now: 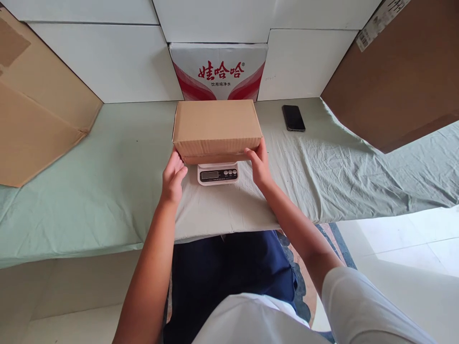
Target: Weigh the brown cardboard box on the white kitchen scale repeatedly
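A closed brown cardboard box [217, 119] is between my two hands, over a small white digital kitchen scale [218, 175]. The scale's front panel, with its display and buttons, sticks out below the box; its weighing platform is hidden. Whether the box rests fully on the scale I cannot tell. My left hand [173, 177] grips the front left corner from below, fingers partly hidden and thumb off the box. On the other side, my right hand [259, 161] holds the front right corner, its thumb on the front face and fingers along the side.
A black phone [293, 118] lies on the pale green cloth [125, 167] to the right. A red and white carton [218, 71] stands behind, among white boxes [103, 59]. Large cardboard boxes flank the table at the left [39, 105] and right [401, 81].
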Demonstrator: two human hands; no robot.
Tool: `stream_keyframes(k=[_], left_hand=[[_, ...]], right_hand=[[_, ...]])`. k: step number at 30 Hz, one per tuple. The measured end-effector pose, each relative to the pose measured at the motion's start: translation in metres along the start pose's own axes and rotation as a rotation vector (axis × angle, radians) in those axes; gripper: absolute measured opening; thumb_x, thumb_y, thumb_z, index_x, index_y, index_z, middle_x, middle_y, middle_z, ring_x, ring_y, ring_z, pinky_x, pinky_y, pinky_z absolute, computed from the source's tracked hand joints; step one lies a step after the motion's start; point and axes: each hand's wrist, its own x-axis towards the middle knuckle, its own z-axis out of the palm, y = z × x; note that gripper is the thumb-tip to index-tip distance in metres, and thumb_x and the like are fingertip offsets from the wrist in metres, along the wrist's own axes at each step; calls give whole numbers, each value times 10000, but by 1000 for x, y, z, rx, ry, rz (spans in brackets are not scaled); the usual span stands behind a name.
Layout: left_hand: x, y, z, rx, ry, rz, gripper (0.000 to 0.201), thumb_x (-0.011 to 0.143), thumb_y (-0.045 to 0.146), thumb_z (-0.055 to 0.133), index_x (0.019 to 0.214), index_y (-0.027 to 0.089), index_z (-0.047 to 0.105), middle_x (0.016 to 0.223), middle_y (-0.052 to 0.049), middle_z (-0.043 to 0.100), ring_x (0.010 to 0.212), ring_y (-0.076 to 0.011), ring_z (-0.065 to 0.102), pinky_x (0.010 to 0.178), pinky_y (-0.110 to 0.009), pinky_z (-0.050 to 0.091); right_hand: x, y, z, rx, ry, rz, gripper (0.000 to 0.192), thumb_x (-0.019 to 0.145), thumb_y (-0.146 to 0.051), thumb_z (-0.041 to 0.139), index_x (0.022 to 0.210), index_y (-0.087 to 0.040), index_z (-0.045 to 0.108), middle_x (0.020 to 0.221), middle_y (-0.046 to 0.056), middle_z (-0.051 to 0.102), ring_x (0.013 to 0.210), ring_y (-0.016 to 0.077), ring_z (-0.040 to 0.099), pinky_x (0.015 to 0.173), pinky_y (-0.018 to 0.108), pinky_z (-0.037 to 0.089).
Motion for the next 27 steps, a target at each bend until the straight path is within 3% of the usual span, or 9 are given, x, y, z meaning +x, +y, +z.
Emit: stream_keyframes(k=[4, 9, 15, 19, 22, 27], left_hand=[[1, 0, 0, 1, -1, -16, 828, 758, 504, 788, 1526, 281, 571, 1653, -107, 524, 1618, -395, 356, 1350, -558, 256], [11, 5, 1, -13, 3, 22, 719, 728, 382, 766, 1429, 319, 622, 1558, -90, 592, 1584, -405, 405, 1340, -606, 245], [62, 5, -1, 7, -9, 94, 595, 712, 413, 805, 1277, 326, 643, 1349, -67, 670, 1444, -367, 556, 1273, -544, 382], [112, -15, 5, 43, 17, 157, 567, 733, 463, 796, 1227, 286, 581, 1291, -91, 672, 1318, -340, 625, 1176, -549, 465], [143, -37, 12, 56, 27, 168, 527, 761, 484, 767, 1211, 286, 575, 1278, -81, 684, 1304, -312, 625, 1166, -504, 471], [168, -70, 14, 3, 61, 128, 480, 790, 586, 698, 1151, 276, 634, 1378, -81, 692, 1380, -283, 591, 1228, -417, 425]], right_hand=[[0, 3, 3, 30, -11, -6, 640, 813, -563, 682, 1384, -346, 493, 1535, 37, 546, 1479, 300, 472, 1290, 539, 417], [9, -2, 4, 34, -12, -22, 760, 792, -594, 699, 1469, -360, 445, 1574, 37, 519, 1496, 310, 452, 1313, 549, 390], [56, 3, 2, -37, -5, -130, 796, 828, -699, 643, 1516, -366, 418, 1575, 35, 520, 1524, 323, 439, 1341, 560, 350], [106, 28, 3, -61, -2, -224, 862, 835, -733, 623, 1569, -367, 357, 1603, 35, 499, 1571, 325, 395, 1363, 554, 305], [136, 53, 7, -63, 23, -217, 881, 850, -737, 578, 1600, -368, 297, 1633, 31, 470, 1602, 303, 356, 1370, 541, 283], [152, 85, 17, 27, 96, -114, 840, 810, -636, 607, 1546, -328, 343, 1608, 47, 494, 1552, 285, 423, 1363, 527, 296]])
